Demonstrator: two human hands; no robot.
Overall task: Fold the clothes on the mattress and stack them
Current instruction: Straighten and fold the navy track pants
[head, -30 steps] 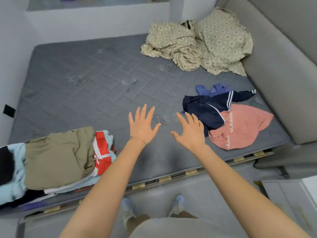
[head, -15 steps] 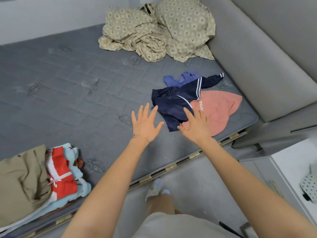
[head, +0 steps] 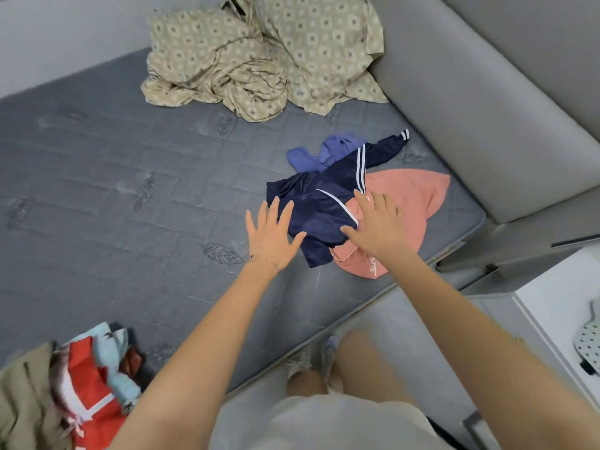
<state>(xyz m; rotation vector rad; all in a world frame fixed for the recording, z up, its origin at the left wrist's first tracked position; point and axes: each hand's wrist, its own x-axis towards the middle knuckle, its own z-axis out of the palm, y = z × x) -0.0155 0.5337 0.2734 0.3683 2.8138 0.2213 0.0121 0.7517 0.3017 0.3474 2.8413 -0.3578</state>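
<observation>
Three loose garments lie in a small heap at the right of the frame, near the right-hand corner of the grey mattress [head: 130, 177]. A navy jacket [head: 318, 206] with white stripes is on top, a pink top [head: 415, 203] is spread under its right side, and a crumpled blue garment [head: 324, 152] pokes out behind its collar. They overlap, so the jacket would have to come off first.

Both arms reach toward that heap. The left hand [head: 272, 235] is at the jacket's left edge and the right hand [head: 380, 225] is over the seam where the jacket crosses the pink top. The fingers [head: 271, 211] of both hands are straight, spread and released, grasping nothing. Whether the palms already touch the cloth cannot be told. The wide spacing looks like a reach to take the jacket by two sides, so that it lifts flat rather than bunched.

The stack [head: 65, 394] of folded clothes sits in the lower left corner of the frame, well apart from the heap, with olive, red and light blue pieces showing. This leaves open mattress between for folding.

A rumpled patterned sheet [head: 259, 53] lies at the top centre against the grey padded panel [head: 487, 108].
</observation>
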